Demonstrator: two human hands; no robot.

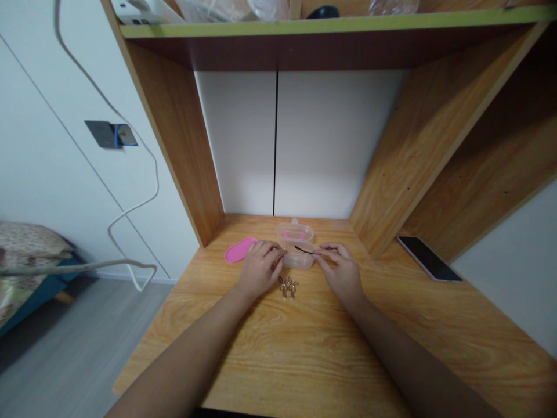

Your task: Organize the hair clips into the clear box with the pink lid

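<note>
A small clear plastic box (298, 263) lies open on the desk, its hinged lid (295, 232) tipped back and showing pink parts. My left hand (260, 266) is closed at the box's left end, fingers curled over the rim. Between the fingertips of my right hand (342, 268) is one end of a thin black curved strip (303, 250), which reaches over the box; its exact kind is too small to tell. A pink oval piece (238, 250) lies flat beside my left hand. In front of the box sit two small metallic, rabbit-eared trinkets (288, 287).
A phone (429, 259) lies at the right, past an upright wooden panel (409, 145). Overhead runs a shelf (287, 29) bearing bags and other items. At the left, a white cable (156, 174) hangs near a wall socket (126, 134).
</note>
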